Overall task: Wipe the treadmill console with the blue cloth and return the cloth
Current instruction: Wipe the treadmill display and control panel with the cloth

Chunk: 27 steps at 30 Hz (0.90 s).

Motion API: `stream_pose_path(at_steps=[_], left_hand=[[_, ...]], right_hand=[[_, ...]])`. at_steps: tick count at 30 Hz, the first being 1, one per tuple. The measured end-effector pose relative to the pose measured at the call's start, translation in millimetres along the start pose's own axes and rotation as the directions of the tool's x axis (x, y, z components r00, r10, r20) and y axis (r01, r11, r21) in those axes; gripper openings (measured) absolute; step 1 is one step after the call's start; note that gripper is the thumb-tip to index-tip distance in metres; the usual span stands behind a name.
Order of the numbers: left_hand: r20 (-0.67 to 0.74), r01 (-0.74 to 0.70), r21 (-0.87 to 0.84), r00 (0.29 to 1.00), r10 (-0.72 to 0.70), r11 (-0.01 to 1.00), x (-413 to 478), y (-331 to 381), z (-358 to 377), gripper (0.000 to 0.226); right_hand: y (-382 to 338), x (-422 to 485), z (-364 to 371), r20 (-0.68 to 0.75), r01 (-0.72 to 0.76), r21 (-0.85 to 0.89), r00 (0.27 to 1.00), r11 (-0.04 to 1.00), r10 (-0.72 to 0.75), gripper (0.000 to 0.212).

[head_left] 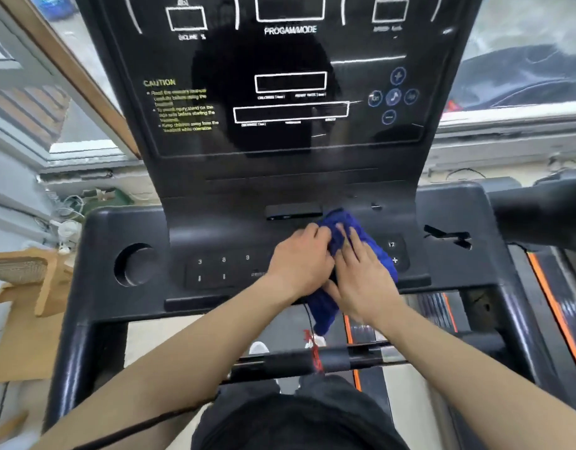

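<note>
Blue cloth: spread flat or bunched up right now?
Bunched up. The blue cloth lies crumpled on the console, gripped by the left hand, pressed by the right hand, one end hanging off the front.

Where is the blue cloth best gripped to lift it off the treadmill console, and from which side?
Grip the blue cloth at its bunched upper part, coming from above: there the folds stand up from the console, and the left hand curls round them. The right hand lies flat on the middle. The tail over the front edge hangs loose, probably a poorer hold.
</note>
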<state>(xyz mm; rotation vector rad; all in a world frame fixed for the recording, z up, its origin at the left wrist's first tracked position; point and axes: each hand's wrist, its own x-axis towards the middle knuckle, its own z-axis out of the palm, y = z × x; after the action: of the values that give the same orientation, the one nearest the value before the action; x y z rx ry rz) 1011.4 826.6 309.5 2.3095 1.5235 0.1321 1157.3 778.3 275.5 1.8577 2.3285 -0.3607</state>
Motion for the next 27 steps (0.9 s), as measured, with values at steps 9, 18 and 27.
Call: stream_pose_path(at_steps=[9, 18, 27], left_hand=[[0.053, -0.316, 0.083, 0.948, 0.313, 0.945, 24.4, 40.9, 33.8, 0.061], [-0.038, -0.228, 0.290, 0.968, 0.249, 0.930, 1.4, 0.2, 23.4, 0.055], [0.115, -0.350, -0.037, 0.929, 0.352, 0.936, 59.3, 50.2, 28.6, 0.064]], right_hand=[[70.5, 15.8, -12.0, -0.143, -0.351, 0.198, 0.913, 0.915, 0.382, 0.084], [29.5, 34.3, -4.0, -0.142, 0.151, 0.083, 0.980, 0.985, -0.138, 0.072], [71.8, 19.6, -3.0, -0.197, -0.280, 0.170, 0.930, 0.945, 0.311, 0.073]])
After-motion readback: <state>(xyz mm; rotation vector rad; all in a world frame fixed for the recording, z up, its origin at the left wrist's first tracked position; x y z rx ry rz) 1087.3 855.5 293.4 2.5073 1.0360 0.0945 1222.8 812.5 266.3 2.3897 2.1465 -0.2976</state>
